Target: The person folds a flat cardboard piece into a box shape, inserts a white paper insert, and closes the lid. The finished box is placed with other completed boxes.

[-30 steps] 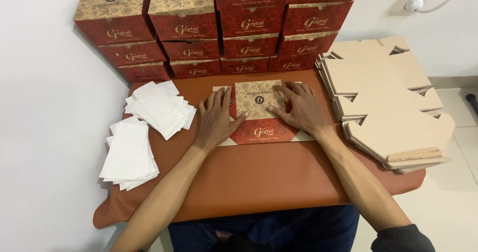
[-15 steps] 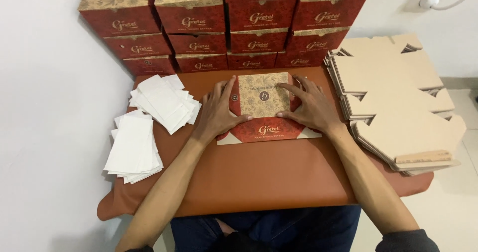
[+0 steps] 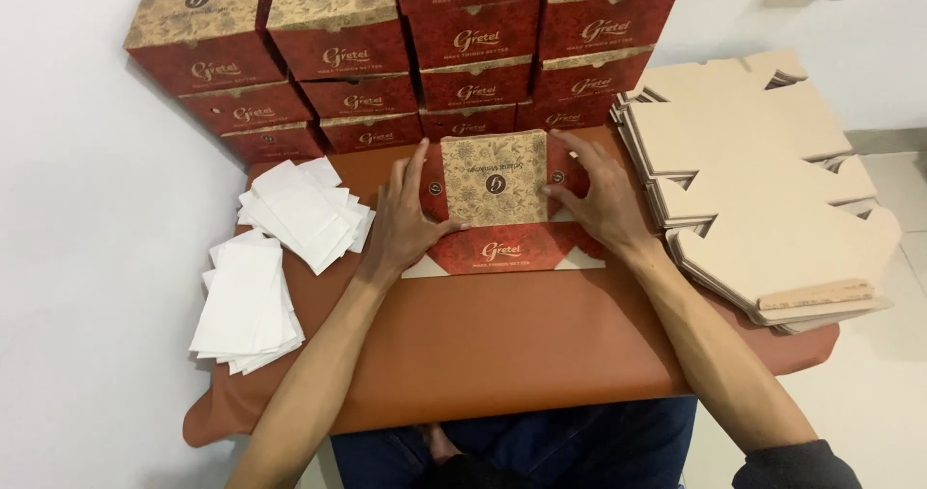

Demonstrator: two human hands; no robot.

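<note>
Both hands (image 3: 401, 223) (image 3: 599, 199) hide the box blank's (image 3: 497, 199) sides (flaps unseen).

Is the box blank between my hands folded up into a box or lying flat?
Part-folded: the box blank lies mostly flat on the table, red front flap spread, left hand and right hand pressing its sides.

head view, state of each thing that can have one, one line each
box blank: partly folded, centre panel raised
left hand: flat on blank's left side
right hand: flat on blank's right side
finished boxes: closed, stacked
flat blanks: unfolded, piled
white papers: loose, fanned piles
</note>
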